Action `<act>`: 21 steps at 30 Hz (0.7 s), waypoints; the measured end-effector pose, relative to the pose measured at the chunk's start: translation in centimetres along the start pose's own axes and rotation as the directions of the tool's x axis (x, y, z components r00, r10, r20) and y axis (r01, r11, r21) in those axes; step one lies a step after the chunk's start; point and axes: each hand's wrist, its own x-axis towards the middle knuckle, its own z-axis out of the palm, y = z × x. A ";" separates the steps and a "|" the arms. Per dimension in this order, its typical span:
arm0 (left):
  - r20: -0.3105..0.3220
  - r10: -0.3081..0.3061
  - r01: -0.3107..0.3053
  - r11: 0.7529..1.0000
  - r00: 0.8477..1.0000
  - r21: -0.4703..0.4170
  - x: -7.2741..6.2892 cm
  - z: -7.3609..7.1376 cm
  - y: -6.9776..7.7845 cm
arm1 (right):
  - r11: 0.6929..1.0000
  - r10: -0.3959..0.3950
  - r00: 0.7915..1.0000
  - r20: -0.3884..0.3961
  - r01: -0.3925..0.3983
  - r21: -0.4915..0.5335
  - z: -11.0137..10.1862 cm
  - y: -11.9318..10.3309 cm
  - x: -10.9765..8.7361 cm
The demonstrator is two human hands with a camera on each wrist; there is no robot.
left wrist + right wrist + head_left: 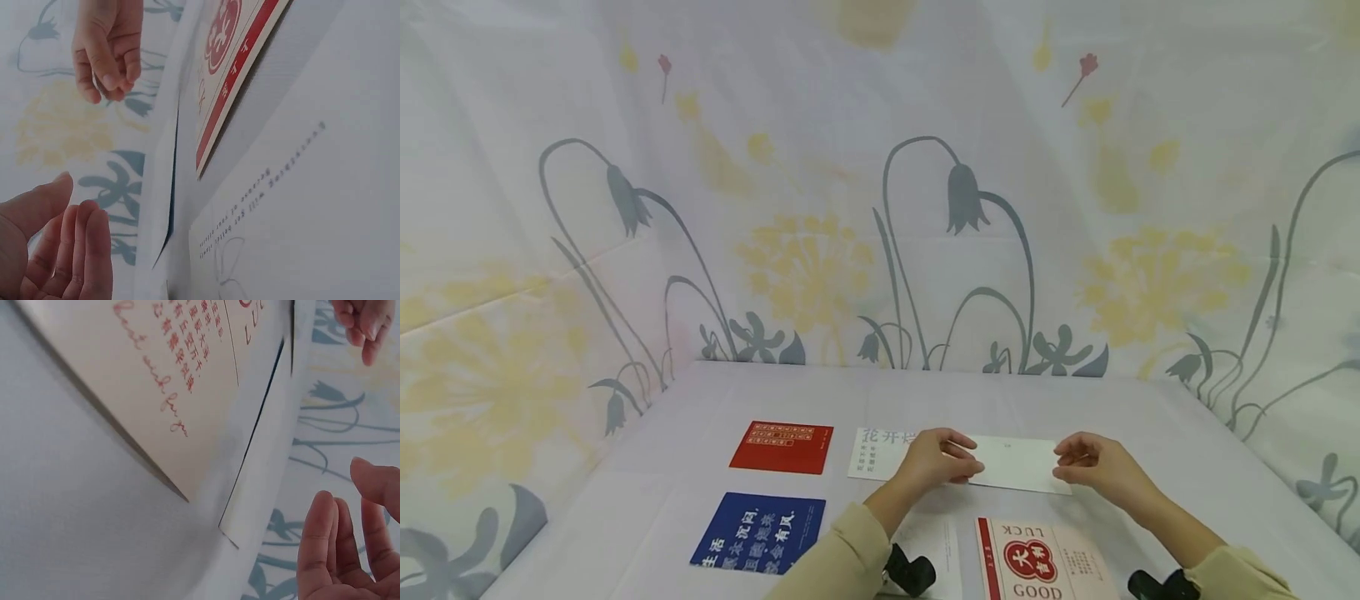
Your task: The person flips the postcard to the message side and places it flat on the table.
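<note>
A long pale card (1015, 462) lies flat on the white table, grey Chinese characters at its left end and a plain right part; whether it is one card or two overlapping is hidden behind my left hand (936, 460). That hand hovers over its middle, thumb and fingers apart and loosely bent, holding nothing. My right hand (1099, 468) is by the card's right end, its fingers (315, 544) relaxed, with a gap to the thumb. Nearer me, a cream and red GOOD LUCK card (1045, 560) lies between the forearms. Beneath my left wrist sits a white card with small printing (300, 206).
On the left side lie a red card (782, 447) with gold boxes and, nearer, a blue card (760, 533) with white characters. A flower-printed curtain (820, 183) rises behind the table and along both sides.
</note>
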 end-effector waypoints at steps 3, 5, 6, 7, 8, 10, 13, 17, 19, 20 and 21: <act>0.005 0.018 -0.019 0.999 1.000 0.031 -0.6 0.0 0.1 | 1.000 -0.002 1.000 0.016 0.002 -0.022 0.2 -0.3 -0.4; 0.013 0.037 -0.038 0.998 0.999 0.056 -1.0 -0.1 0.1 | 1.000 -0.012 0.999 0.034 0.013 -0.021 0.3 -0.5 -0.7; 0.019 0.048 -0.050 0.996 0.999 0.074 -1.2 -0.1 0.1 | 1.000 -0.019 0.999 0.045 0.020 -0.017 0.4 -0.6 -0.9; 0.026 0.065 -0.067 0.994 0.998 0.091 -1.4 -0.1 0.1 | 1.000 -0.027 0.998 0.057 0.027 -0.008 0.5 -0.7 -1.0; 0.035 0.083 -0.086 0.990 0.996 0.110 -1.5 -0.1 0.0 | 0.999 -0.044 0.997 0.069 0.044 -0.004 0.5 -0.8 -1.2; 0.059 0.115 -0.122 0.982 0.992 0.141 -1.8 -0.1 0.1 | 0.997 -0.074 0.993 0.092 0.074 0.003 0.4 -1.0 -1.6; 0.102 0.152 -0.170 0.966 0.983 0.194 -2.3 -0.2 0.2 | 0.993 -0.119 0.984 0.129 0.118 0.017 0.2 -1.1 -2.0; 0.185 0.175 -0.217 0.945 0.967 0.245 -3.1 -0.3 0.5 | 0.981 -0.194 0.967 0.168 0.194 0.015 0.0 -0.9 -2.7; 0.220 0.179 -0.239 0.929 0.959 0.282 -3.5 -0.3 0.5 | 0.966 -0.253 0.951 0.176 0.258 -0.006 -0.1 -0.5 -3.1; 0.234 0.179 -0.247 0.919 0.956 0.306 -3.7 -0.3 0.5 | 0.953 -0.294 0.939 0.178 0.301 -0.017 -0.1 -0.3 -3.3; 0.244 0.171 -0.247 0.912 0.955 0.329 -3.9 -0.3 0.6 | 0.940 -0.331 0.927 0.179 0.340 -0.023 0.0 -0.1 -3.5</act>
